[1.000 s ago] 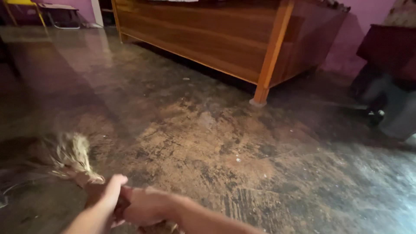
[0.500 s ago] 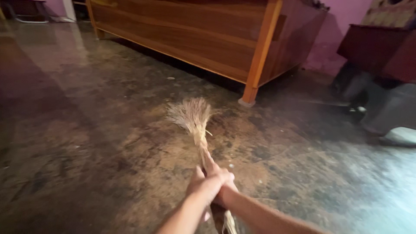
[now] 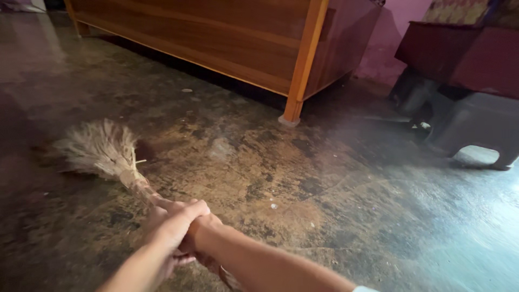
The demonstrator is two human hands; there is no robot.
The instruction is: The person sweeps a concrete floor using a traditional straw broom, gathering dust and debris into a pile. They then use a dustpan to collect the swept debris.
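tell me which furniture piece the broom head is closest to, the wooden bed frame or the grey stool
The wooden bed frame. The broom head lies at left, below its long side rail, while the grey stool sits far off at the right edge.

1. Looks like a room in someone's home, probably a bedroom or living space.
2. Big wooden bed frame (image 3: 227,38) with an orange-brown leg takes up the top of the view, sitting straight on the floor.
3. Bare, worn concrete floor (image 3: 335,194), patchy brown and grey, with little crumbs of dirt scattered about.
4. Pink-purple painted wall (image 3: 392,32) behind.
5. Grey plastic stool (image 3: 476,127) and a dark red piece of furniture (image 3: 459,51) off to the right.
6. A straw hand broom (image 3: 102,154) is on the floor too, typical household stuff.
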